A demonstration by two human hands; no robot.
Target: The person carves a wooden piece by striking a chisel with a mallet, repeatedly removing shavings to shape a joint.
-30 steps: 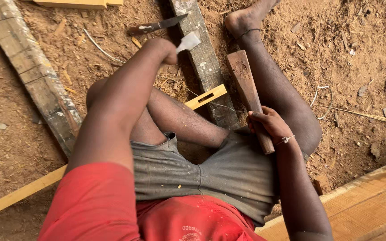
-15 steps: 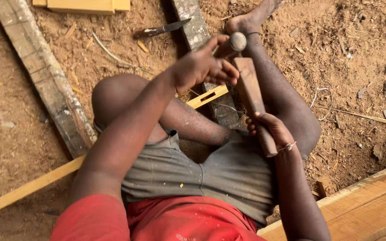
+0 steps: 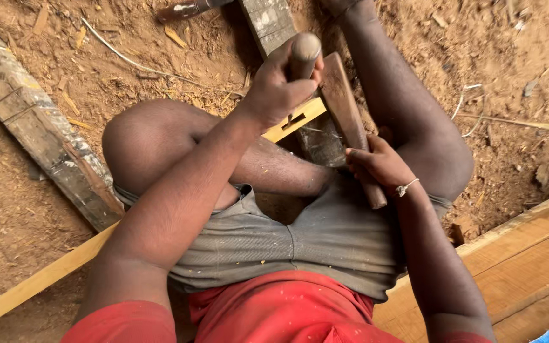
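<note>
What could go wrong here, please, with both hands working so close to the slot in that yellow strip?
1. The left hand grips a round-ended wooden handle upright over the slotted yellow wooden strip; a slip could drive its hidden tip toward the bare leg beside it.
2. The right hand holds the flat brown wooden mallet right beside the left hand, so a misjudged blow might strike the knuckles.
3. The strip looks unclamped, so it may shift.
</note>
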